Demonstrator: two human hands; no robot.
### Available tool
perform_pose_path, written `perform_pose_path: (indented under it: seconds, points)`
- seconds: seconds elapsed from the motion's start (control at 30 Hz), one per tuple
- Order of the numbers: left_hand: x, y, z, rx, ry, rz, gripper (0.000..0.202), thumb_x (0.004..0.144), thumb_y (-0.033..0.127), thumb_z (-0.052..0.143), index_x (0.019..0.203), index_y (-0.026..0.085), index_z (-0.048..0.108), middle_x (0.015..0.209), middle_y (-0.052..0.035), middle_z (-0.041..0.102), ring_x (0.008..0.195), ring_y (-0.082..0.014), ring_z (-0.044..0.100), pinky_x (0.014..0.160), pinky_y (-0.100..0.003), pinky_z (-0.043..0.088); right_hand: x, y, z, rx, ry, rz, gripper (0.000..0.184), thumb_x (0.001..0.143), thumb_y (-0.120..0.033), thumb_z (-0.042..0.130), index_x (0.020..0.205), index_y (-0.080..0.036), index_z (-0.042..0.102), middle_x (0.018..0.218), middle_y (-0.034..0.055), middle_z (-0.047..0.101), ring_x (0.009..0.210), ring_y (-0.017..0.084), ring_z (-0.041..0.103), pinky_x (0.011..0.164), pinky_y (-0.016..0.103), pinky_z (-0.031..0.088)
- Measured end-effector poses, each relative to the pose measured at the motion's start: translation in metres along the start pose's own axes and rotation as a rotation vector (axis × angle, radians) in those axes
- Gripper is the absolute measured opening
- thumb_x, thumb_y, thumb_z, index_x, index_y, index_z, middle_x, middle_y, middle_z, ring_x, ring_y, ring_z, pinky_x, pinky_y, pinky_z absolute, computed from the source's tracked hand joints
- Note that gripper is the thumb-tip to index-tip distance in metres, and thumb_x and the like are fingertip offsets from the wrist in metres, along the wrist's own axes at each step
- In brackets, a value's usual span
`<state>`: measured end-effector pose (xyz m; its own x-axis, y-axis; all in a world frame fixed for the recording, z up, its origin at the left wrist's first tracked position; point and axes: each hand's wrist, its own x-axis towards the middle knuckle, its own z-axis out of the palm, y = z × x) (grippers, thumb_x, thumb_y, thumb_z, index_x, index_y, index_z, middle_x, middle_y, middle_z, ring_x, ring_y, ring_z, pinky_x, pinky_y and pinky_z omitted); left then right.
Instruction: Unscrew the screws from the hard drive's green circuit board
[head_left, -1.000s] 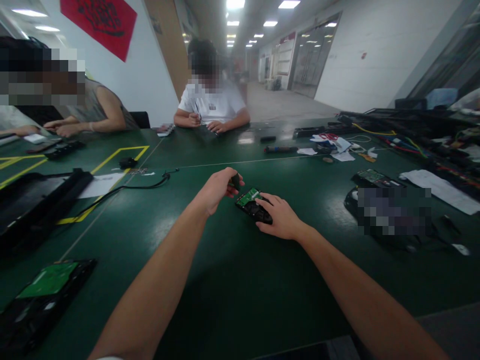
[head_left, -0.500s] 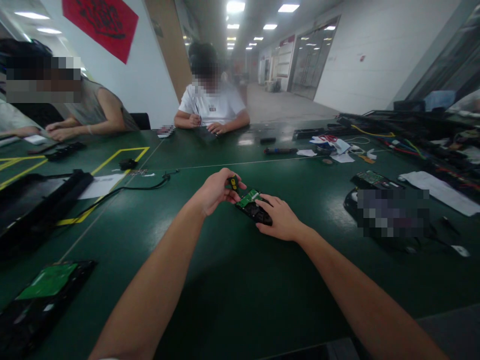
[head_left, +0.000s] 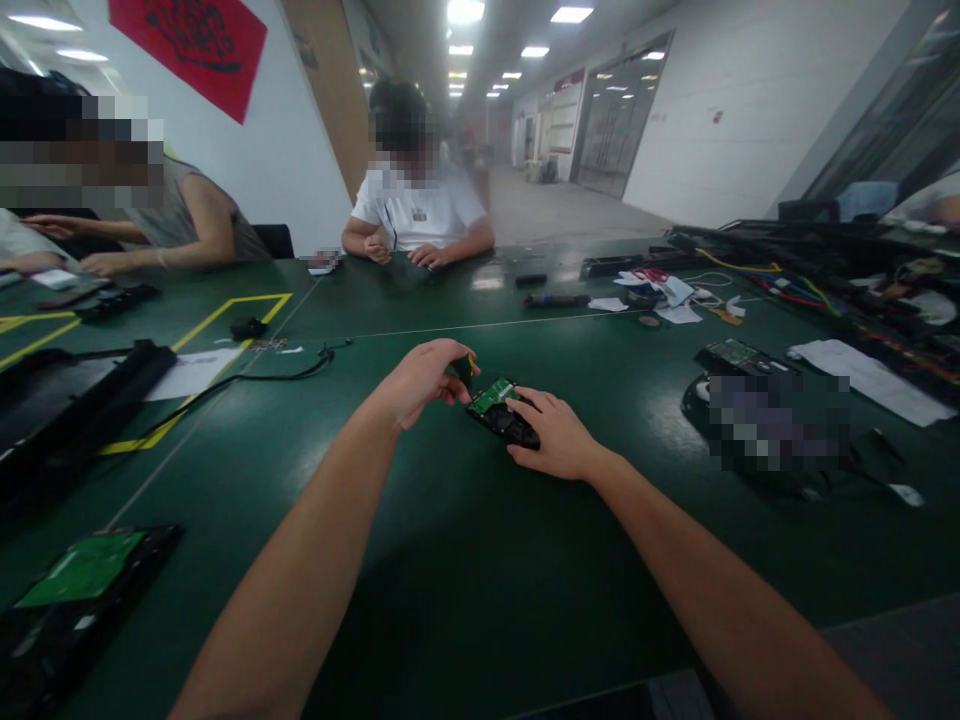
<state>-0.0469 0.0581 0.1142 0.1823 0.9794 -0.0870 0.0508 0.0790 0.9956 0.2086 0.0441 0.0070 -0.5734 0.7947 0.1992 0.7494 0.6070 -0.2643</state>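
Observation:
A small black device with a green circuit board (head_left: 491, 395) lies on the dark green table in front of me. My right hand (head_left: 556, 435) grips its near right side, thumb at the lower edge and fingers over the top. At its far left corner, my left hand (head_left: 421, 385) is closed around a black-and-yellow screwdriver (head_left: 466, 371). Only part of the handle shows; the fingers hide the rest, and I cannot tell whether the tip touches the board.
Another black unit with a green board (head_left: 86, 568) lies at lower left, below a long black housing (head_left: 67, 400) and a black cable (head_left: 289, 376). A dark device (head_left: 694, 400) sits to the right. Wires and parts (head_left: 810, 290) crowd the far right. Two people sit across the table.
My left hand has turned over slightly and shifted left, so less of the screwdriver handle shows. My right hand keeps its grip on the device. The view has shifted slightly.

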Motion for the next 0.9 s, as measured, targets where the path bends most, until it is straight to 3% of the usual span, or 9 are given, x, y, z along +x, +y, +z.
perform_pose_path:
  seconds: [0.23,0.4,0.57,0.73,0.9]
  points:
    - [-0.003,0.002,0.001,-0.013,-0.078,0.015,0.025,0.087,0.037,0.063,0.093,0.015,0.073,0.104,-0.0140,0.075,0.062,-0.0157,0.067,0.052,-0.028,0.045,0.000,0.001,0.000,0.009,-0.006,-0.001,0.078,0.091,-0.058,0.070,0.159,-0.027,0.046,0.167,0.0140,0.040,0.149,0.041,0.042,0.120,0.064,0.036]
    - [-0.005,0.005,0.002,0.019,-0.062,0.000,0.029,0.088,0.038,0.064,0.099,0.014,0.077,0.102,-0.0131,0.073,0.060,-0.0140,0.065,0.049,-0.026,0.043,0.000,0.001,0.001,0.014,-0.003,-0.001,0.079,0.091,-0.058,0.071,0.159,-0.028,0.046,0.167,0.0138,0.040,0.149,0.041,0.042,0.120,0.064,0.036]
    - [-0.002,0.000,-0.002,-0.030,-0.047,0.004,0.032,0.091,0.041,0.064,0.111,0.016,0.069,0.112,-0.0152,0.075,0.061,-0.0176,0.072,0.050,-0.027,0.049,0.000,0.001,0.001,0.018,-0.003,0.005,0.079,0.090,-0.057,0.071,0.158,-0.027,0.047,0.168,0.0139,0.039,0.150,0.042,0.040,0.119,0.066,0.036]
    - [0.005,-0.005,0.000,-0.129,-0.048,0.018,0.025,0.093,0.038,0.064,0.104,0.016,0.061,0.113,-0.0178,0.076,0.070,-0.0217,0.077,0.055,-0.028,0.052,0.000,0.000,0.000,0.009,-0.003,-0.002,0.078,0.090,-0.057,0.071,0.157,-0.024,0.049,0.167,0.0157,0.040,0.149,0.042,0.042,0.119,0.065,0.037]
    - [0.007,-0.007,-0.001,-0.104,-0.004,0.029,0.024,0.091,0.038,0.064,0.102,0.016,0.067,0.104,-0.0108,0.072,0.063,-0.0155,0.071,0.054,-0.025,0.047,0.000,0.002,0.001,0.010,0.005,-0.010,0.078,0.090,-0.057,0.071,0.157,-0.025,0.048,0.167,0.0151,0.041,0.148,0.042,0.042,0.119,0.064,0.037]
